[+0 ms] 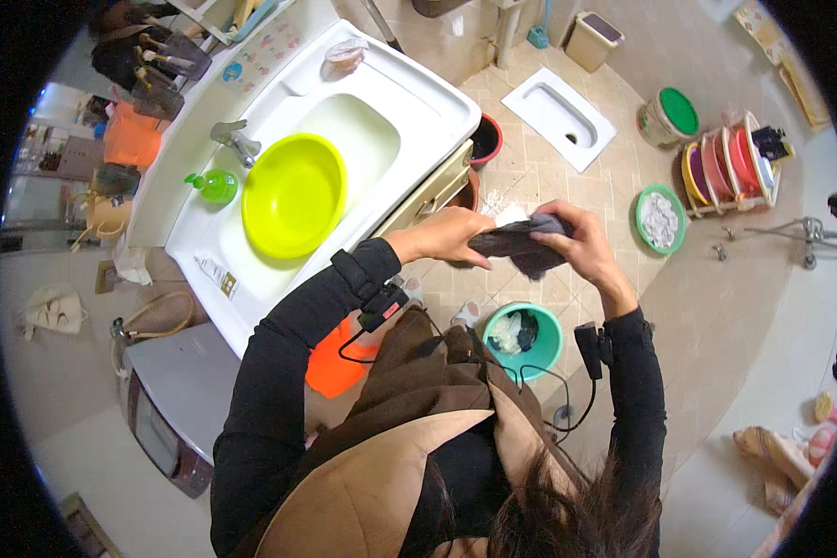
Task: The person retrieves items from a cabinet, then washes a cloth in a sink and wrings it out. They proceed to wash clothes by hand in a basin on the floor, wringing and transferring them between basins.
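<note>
A dark grey cloth item [506, 243], possibly a sock, is stretched between my two hands in front of my body. My left hand [443, 237] grips its left end. At its other end, my right hand [582, 240] pinches a bunched, lighter grey part between thumb and fingers. Below my hands, a teal bucket [548, 335] on the floor holds white and dark cloth pieces [513, 333]. To the left, a yellow-green plastic basin [294, 195] rests in the white sink [376, 132], beside the faucet [236, 139] and a green pump bottle [213, 186].
A washing machine [188, 370] stands at the lower left. A squat toilet [561, 118] is set in the tiled floor ahead. To the right are a green basin of white material [660, 218], a lidded bucket [669, 117] and a rack of basins [732, 167]. Cables hang from both my sleeves.
</note>
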